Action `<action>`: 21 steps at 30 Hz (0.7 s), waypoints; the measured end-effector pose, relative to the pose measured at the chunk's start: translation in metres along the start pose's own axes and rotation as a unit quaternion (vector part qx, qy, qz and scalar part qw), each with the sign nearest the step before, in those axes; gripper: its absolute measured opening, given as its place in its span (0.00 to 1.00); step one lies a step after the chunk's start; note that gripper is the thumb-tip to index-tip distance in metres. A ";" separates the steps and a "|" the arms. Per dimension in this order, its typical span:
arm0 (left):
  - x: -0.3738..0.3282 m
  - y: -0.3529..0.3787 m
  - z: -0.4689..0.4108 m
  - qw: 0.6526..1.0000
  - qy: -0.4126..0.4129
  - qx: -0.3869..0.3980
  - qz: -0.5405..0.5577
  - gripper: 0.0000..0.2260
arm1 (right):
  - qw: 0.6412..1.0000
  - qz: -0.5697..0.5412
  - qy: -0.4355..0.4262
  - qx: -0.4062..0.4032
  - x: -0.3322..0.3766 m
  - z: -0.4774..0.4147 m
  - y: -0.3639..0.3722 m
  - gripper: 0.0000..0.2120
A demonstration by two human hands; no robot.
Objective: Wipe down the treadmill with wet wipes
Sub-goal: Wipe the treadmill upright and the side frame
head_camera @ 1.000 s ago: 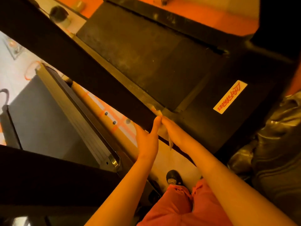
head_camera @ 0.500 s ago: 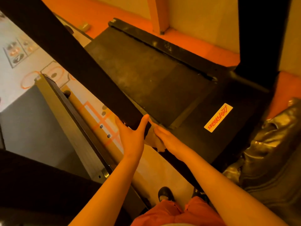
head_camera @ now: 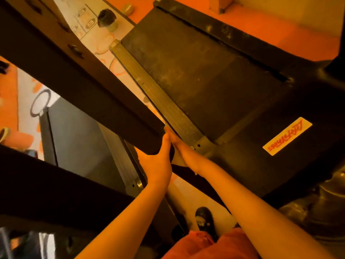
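Note:
The treadmill's black handrail (head_camera: 84, 75) runs diagonally from the upper left to the middle. My left hand (head_camera: 158, 161) grips its rounded lower end, thumb up along the right side. My right hand (head_camera: 183, 152) lies with straight fingers against the rail's right side, touching the left thumb. It presses a pale wet wipe (head_camera: 177, 161), which shows as a small patch between the two hands. Its fingertips are partly hidden behind the left thumb. Below lie the dusty black belt (head_camera: 196, 71) and the metal side rail (head_camera: 158, 96).
A white label with red script (head_camera: 287, 136) sits on the motor cover. Another treadmill's belt (head_camera: 78, 139) and a black bar (head_camera: 46, 184) fill the left. A glossy dark bag (head_camera: 317, 212) lies at the right, and a black-capped bottle (head_camera: 107, 18) stands far back. My shoe (head_camera: 205, 219) is below.
Both hands have stayed together on the handrail while the view swung. The left hand now wraps the rail's end more fully, and less of the wipe shows than half a second ago.

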State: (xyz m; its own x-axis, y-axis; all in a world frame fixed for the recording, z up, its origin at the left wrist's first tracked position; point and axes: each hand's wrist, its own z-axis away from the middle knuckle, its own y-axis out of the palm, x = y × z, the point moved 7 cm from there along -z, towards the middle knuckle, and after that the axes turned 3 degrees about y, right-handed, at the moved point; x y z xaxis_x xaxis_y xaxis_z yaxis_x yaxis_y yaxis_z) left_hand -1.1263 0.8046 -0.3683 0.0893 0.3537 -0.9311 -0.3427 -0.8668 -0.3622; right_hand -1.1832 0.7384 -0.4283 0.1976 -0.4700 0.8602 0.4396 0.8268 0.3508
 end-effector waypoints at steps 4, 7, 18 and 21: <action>0.000 -0.001 -0.001 0.999 -0.002 -0.038 0.014 0.24 | 0.999 0.027 -0.027 0.018 0.002 -0.022 -0.004 0.27; 0.001 0.000 0.000 0.998 0.005 -0.054 0.021 0.20 | 0.998 0.046 -0.031 0.024 -0.002 -0.033 -0.007 0.25; -0.005 0.001 0.003 0.997 0.035 -0.072 0.018 0.18 | 0.997 0.058 -0.055 0.022 -0.005 -0.017 -0.001 0.27; -0.007 0.001 0.004 0.996 0.039 -0.071 0.025 0.18 | 0.995 0.073 -0.055 0.033 0.004 -0.029 -0.001 0.29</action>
State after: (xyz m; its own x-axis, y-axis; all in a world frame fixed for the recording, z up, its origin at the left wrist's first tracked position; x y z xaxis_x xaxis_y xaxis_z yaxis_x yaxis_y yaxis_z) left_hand -1.1310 0.8026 -0.3622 0.1498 0.2857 -0.9465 -0.2127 -0.9256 -0.3130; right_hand -1.1578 0.7267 -0.4356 0.1562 -0.3099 0.9379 0.3544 0.9039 0.2396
